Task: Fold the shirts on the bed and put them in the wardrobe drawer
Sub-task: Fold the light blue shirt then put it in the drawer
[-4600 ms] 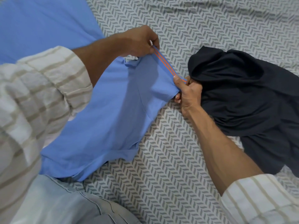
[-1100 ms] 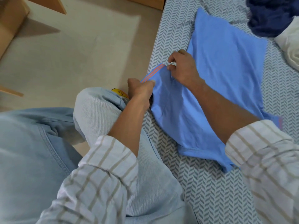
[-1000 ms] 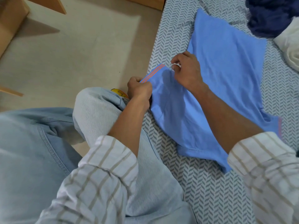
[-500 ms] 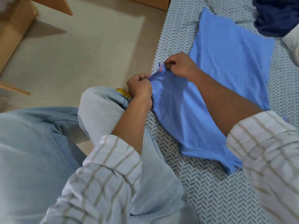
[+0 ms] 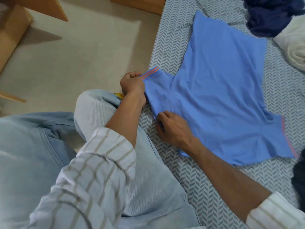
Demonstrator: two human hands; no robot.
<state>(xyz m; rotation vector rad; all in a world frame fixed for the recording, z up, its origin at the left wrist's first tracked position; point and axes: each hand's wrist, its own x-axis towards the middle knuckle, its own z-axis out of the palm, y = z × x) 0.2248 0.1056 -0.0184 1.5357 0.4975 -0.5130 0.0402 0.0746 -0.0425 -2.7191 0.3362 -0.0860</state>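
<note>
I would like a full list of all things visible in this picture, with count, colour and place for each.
blue shirt: 1, light blue with orange sleeve stripes, spread on the bed
navy garment: 1, dark navy, bunched at top right
white cloth: 1, cream, right edge of the bed
dark garment: 1, black, lower right edge
bed sheet: 1, grey-white chevron, under the shirts
floor: beige, left
wooden furniture: light brown, upper left
left hand: grips the striped sleeve hem
right hand: pinches the shirt's near edge
</note>
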